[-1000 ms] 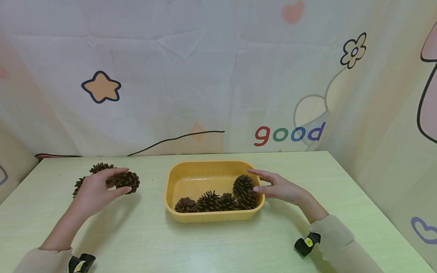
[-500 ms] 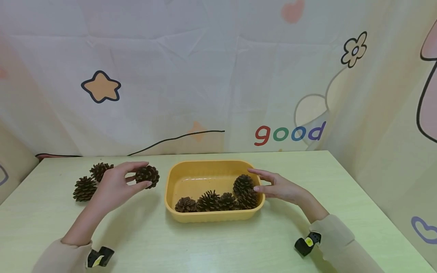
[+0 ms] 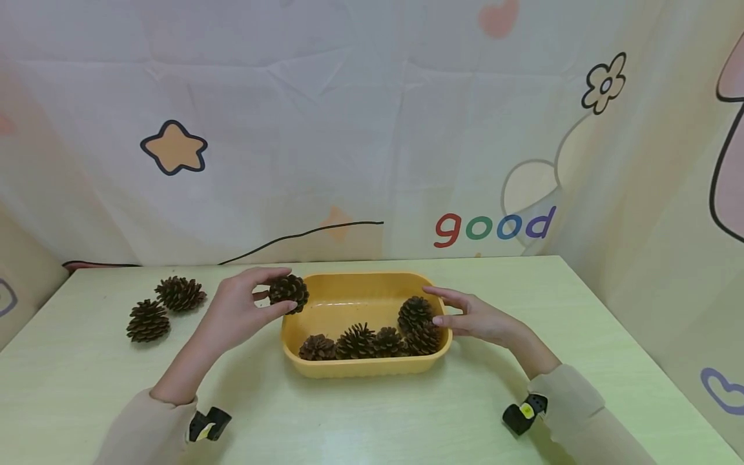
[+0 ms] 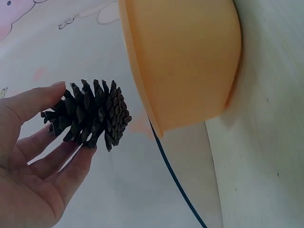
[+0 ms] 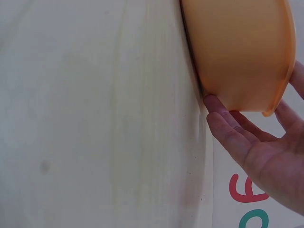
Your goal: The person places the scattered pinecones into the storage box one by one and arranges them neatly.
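Observation:
In the head view my left hand (image 3: 238, 310) pinches a brown pine cone (image 3: 289, 294) between thumb and fingers, over the left back corner of a yellow plastic basin (image 3: 343, 369). The left wrist view shows this pine cone (image 4: 92, 114) sideways, its scales spread, close to the basin's rim (image 4: 137, 71). At the basin's right end my right hand (image 3: 482, 316) holds the rim, thumb and index fingertip over it. Other fingers (image 5: 228, 135) lie against the outer wall in the right wrist view. Several pine cones (image 3: 356, 341) lie inside along the front and right.
Two more pine cones, one nearer (image 3: 148, 321) and one farther (image 3: 180, 294), rest on the pale table (image 3: 349, 420) at the left. A printed curtain (image 3: 325, 142) hangs behind the table's back edge.
My left hand has carried its pine cone rightward from the table's left side to the basin, uncovering the two cones behind. My right hand and the basin stay in place.

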{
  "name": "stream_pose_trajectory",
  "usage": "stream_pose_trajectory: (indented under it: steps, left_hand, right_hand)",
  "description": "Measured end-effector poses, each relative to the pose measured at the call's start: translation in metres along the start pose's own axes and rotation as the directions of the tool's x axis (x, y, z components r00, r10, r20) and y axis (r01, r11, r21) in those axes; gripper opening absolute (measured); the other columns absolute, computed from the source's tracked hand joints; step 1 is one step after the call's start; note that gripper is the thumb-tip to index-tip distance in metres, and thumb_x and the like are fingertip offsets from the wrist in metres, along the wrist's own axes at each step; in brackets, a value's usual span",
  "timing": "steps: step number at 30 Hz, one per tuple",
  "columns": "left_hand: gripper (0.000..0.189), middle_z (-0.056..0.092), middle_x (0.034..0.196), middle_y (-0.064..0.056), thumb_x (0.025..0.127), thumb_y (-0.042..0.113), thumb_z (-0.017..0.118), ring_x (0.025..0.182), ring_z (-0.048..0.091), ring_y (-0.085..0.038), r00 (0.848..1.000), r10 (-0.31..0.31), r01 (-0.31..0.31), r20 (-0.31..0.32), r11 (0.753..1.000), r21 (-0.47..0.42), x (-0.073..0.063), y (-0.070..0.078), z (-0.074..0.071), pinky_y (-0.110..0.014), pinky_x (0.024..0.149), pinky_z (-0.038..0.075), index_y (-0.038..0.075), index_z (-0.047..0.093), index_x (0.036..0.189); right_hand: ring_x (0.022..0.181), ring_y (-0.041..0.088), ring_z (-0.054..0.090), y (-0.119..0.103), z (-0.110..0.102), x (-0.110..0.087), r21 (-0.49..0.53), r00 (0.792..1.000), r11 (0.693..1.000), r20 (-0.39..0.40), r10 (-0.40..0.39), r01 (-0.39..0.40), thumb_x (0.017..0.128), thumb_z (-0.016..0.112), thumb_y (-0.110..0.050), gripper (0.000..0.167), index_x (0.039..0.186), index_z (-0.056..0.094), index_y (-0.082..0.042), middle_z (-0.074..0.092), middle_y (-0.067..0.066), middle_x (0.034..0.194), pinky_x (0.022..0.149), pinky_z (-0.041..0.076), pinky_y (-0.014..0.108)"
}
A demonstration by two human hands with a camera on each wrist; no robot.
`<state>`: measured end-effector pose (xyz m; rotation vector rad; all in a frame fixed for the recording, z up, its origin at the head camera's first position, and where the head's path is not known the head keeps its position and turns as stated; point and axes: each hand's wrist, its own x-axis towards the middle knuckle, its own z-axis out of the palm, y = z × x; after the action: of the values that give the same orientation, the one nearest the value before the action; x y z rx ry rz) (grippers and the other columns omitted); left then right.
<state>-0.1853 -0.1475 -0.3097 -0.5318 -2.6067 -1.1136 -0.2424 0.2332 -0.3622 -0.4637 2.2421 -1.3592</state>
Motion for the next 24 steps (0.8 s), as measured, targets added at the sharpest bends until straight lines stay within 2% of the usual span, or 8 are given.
stream_pose_trajectory:
  steps: [7, 16, 24]
  left_hand:
    - [0.046, 0.058, 0.120, -0.013, 0.077, 0.013, 0.073, 0.109, 0.054, -0.029, 0.999, 0.030, -0.029, 0.017, 0.998, -0.047, 0.011, 0.007, 0.019, -0.038, 0.083, 0.051, 0.004, 0.059, 0.120]
    - [0.048, 0.058, 0.121, -0.010, 0.076, 0.017, 0.074, 0.111, 0.053, -0.028, 0.998, 0.042, -0.040, 0.041, 0.998, -0.040, 0.025, 0.021, 0.044, -0.036, 0.083, 0.051, 0.007, 0.059, 0.121]
    - [0.048, 0.057, 0.124, -0.009, 0.078, 0.018, 0.072, 0.114, 0.051, -0.026, 0.997, 0.022, -0.016, 0.071, 0.997, -0.075, 0.036, 0.032, 0.064, -0.035, 0.083, 0.051, 0.008, 0.058, 0.123]
  right_hand:
    - [0.129, 0.045, 0.028, -0.002, 0.000, 0.001, 0.015, 1.000, 1.000, -0.002, 0.008, -0.008, 0.086, 0.063, -0.029, 0.070, 0.145, 0.027, -0.017, 0.010, 0.020, 0.150, 0.089, 0.046, 0.043]
    - [0.130, 0.045, 0.025, -0.003, 0.000, 0.001, 0.009, 1.000, 1.000, -0.004, 0.009, -0.009, 0.086, 0.063, -0.028, 0.069, 0.145, 0.027, -0.017, 0.010, 0.020, 0.150, 0.089, 0.046, 0.043]
    - [0.129, 0.047, 0.024, -0.004, 0.000, -0.002, 0.018, 1.000, 1.000, 0.005, 0.000, 0.000, 0.087, 0.062, -0.028, 0.069, 0.145, 0.026, -0.015, 0.008, 0.024, 0.149, 0.089, 0.046, 0.044]
